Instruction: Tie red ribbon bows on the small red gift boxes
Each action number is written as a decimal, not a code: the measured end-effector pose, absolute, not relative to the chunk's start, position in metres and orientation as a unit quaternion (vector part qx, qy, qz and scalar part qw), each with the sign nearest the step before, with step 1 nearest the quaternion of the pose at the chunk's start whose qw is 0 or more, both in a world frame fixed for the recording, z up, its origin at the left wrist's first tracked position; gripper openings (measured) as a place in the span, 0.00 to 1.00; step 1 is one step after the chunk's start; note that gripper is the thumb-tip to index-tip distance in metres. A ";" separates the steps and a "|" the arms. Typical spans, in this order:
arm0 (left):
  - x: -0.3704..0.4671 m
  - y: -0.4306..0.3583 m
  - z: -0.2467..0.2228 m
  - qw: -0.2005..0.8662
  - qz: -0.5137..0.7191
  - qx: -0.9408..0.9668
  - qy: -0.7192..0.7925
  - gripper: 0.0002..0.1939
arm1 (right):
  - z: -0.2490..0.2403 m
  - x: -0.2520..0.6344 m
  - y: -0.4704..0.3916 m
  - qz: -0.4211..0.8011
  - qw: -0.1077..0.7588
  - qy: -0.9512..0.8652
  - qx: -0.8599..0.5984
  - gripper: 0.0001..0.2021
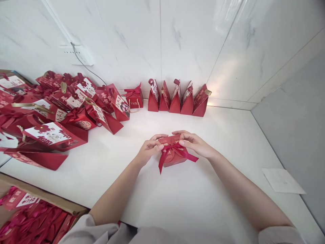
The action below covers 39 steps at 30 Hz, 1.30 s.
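A small red gift box (175, 159) with pale lettering rests on the white table in front of me. Over its top runs a dark red ribbon (191, 157), crossed at the middle with two tails hanging down the near side. My left hand (150, 148) grips the box's left side, thumb on the top by the ribbon. On the right, my right hand (193, 144) holds the opposite side with its thumb near the ribbon's crossing. Some fingertips are hidden behind the box.
Several triangular red gift boxes (174, 104) stand in a row by the wall, beside a ribboned box (134, 99). Many red boxes (76, 123) crowd the left. A cardboard carton (43, 194) holds more at lower left. White paper (283, 181) lies right.
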<state>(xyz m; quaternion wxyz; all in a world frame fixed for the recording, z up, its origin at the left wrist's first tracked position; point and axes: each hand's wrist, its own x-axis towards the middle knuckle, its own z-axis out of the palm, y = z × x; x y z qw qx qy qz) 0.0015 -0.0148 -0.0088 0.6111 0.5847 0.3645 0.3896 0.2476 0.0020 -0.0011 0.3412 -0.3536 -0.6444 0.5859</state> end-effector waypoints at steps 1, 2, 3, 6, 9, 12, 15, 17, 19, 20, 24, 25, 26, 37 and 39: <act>0.001 -0.015 -0.010 0.615 0.394 0.581 0.359 0.13 | 0.000 0.248 0.002 0.592 0.332 -0.647 -0.347 0.15; 0.002 -0.015 -0.011 0.620 0.400 0.577 0.351 0.12 | 0.000 0.249 0.001 0.600 0.323 -0.648 -0.340 0.14; 0.002 -0.015 -0.012 0.625 0.405 0.573 0.344 0.12 | 0.001 0.249 0.001 0.607 0.317 -0.649 -0.331 0.13; 0.003 -0.016 -0.014 0.634 0.414 0.563 0.332 0.11 | 0.004 0.248 -0.001 0.626 0.311 -0.645 -0.308 0.12; 0.004 -0.016 -0.013 0.632 0.411 0.556 0.350 0.14 | 0.005 0.245 -0.002 0.640 0.307 -0.638 -0.298 0.13; 0.004 -0.015 -0.010 0.621 0.406 0.559 0.370 0.19 | 0.003 0.243 -0.004 0.645 0.305 -0.637 -0.293 0.17; 0.004 -0.015 -0.006 0.603 0.394 0.574 0.388 0.21 | 0.000 0.242 -0.003 0.644 0.302 -0.641 -0.289 0.18; 0.005 -0.016 -0.004 0.595 0.385 0.582 0.399 0.21 | -0.002 0.242 -0.003 0.639 0.296 -0.648 -0.291 0.18; 0.006 -0.017 -0.003 0.589 0.379 0.589 0.403 0.21 | -0.003 0.242 -0.002 0.637 0.290 -0.654 -0.287 0.18; 0.006 -0.017 -0.003 0.587 0.378 0.591 0.405 0.21 | -0.003 0.242 -0.002 0.637 0.288 -0.656 -0.284 0.18; 0.006 -0.017 -0.004 0.543 0.380 0.622 0.418 0.21 | -0.003 0.243 -0.002 0.638 0.278 -0.665 -0.272 0.18; 0.005 -0.017 -0.004 0.521 0.381 0.638 0.421 0.20 | -0.002 0.244 -0.002 0.637 0.275 -0.668 -0.269 0.18; 0.004 -0.017 -0.004 0.496 0.380 0.656 0.423 0.20 | -0.002 0.244 -0.001 0.636 0.274 -0.670 -0.267 0.18; -0.007 -0.016 0.004 0.393 0.339 0.749 0.412 0.17 | -0.002 0.244 -0.002 0.666 0.250 -0.646 -0.276 0.16; -0.011 -0.014 0.004 0.445 0.327 0.733 0.397 0.15 | -0.003 0.244 -0.001 0.668 0.247 -0.645 -0.278 0.17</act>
